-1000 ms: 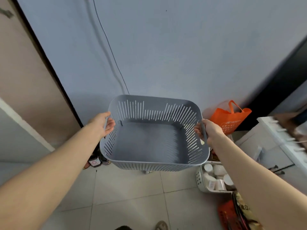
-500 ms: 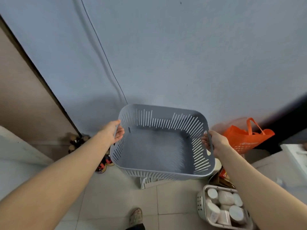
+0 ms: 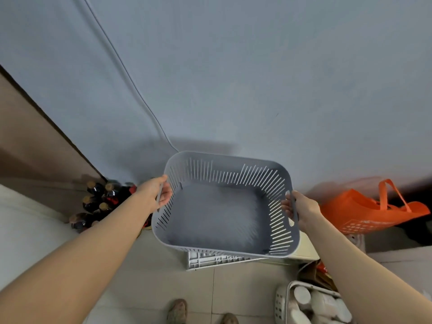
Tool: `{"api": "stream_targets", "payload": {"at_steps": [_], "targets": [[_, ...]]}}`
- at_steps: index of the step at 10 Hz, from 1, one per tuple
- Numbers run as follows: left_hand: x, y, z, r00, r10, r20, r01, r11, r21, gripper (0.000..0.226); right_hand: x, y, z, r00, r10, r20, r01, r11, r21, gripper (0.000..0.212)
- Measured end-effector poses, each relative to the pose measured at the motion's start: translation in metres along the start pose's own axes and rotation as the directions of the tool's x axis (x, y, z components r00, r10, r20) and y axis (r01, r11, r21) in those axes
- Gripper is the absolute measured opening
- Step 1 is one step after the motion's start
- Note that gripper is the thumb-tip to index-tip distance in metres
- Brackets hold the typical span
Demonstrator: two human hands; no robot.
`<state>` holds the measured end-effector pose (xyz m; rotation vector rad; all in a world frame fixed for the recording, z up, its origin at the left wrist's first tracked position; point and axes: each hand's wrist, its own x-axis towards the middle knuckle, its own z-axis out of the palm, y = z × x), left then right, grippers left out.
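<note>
Holding steady, both hands keep their fingers wrapped round the grey basket (image 3: pixel 217 213) handles, left hand (image 3: pixel 155 195) at 9 o'clock, right hand (image 3: pixel 301 210) at 3. The basket now hangs nearer the wall, over a white frame (image 3: pixel 210 259). Bottles (image 3: pixel 100 202) crowd 9 o'clock, the orange bag (image 3: pixel 364 213) sits at 3 and a tub of rolls (image 3: pixel 313 302) at 5, with open tile at 6.

Gripping grey slatted basket (image 3: pixel 217 216) by its side handles with left grip (image 3: pixel 155 192) and right grip (image 3: pixel 301 211); holding it over white crate (image 3: pixel 210 260), near orange bag (image 3: pixel 364 213).
</note>
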<state>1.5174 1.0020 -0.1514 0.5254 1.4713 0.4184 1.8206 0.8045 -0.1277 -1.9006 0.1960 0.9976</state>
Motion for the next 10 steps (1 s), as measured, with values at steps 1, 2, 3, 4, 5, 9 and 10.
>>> {"api": "stream_targets", "payload": {"at_steps": [1, 2, 3, 4, 5, 9, 10], "targets": [[0.016, -0.01, 0.004, 1.0, -0.015, -0.026, 0.014, 0.999, -0.029, 0.024, 0.022, 0.001, 0.007, 0.998, -0.015, 0.069, 0.015, 1.0, 0.003, 0.033], [0.027, -0.017, 0.007, 0.999, -0.011, -0.051, 0.008, 0.999, -0.053, 0.026, 0.038, 0.003, 0.013, 0.995, -0.014, 0.104, 0.016, 1.0, -0.015, 0.032], [0.036, -0.024, 0.011, 0.999, -0.016, -0.05, 0.013, 0.998, -0.056, 0.026, 0.051, 0.005, 0.016, 0.994, 0.004, 0.106, 0.0, 0.999, -0.038, 0.03], [0.044, -0.028, 0.015, 0.999, -0.003, -0.049, -0.001, 0.997, -0.08, 0.026, 0.061, 0.008, 0.017, 0.994, 0.022, 0.109, -0.019, 0.999, -0.03, 0.025], [0.041, -0.027, 0.02, 0.998, 0.016, -0.064, -0.02, 0.999, -0.051, 0.027, 0.064, 0.008, 0.017, 0.996, 0.009, 0.09, -0.006, 0.999, -0.038, 0.022], [0.02, -0.018, 0.012, 0.941, 0.285, -0.183, -0.173, 0.868, 0.465, 0.031, 0.043, -0.008, 0.019, 0.968, -0.252, -0.004, 0.197, 0.766, -0.612, 0.035], [-0.016, 0.013, 0.025, 0.853, 0.519, -0.046, -0.356, 0.645, 0.676, 0.02, 0.014, -0.038, 0.023, 0.92, -0.381, 0.095, 0.355, 0.706, -0.613, 0.043]]}}
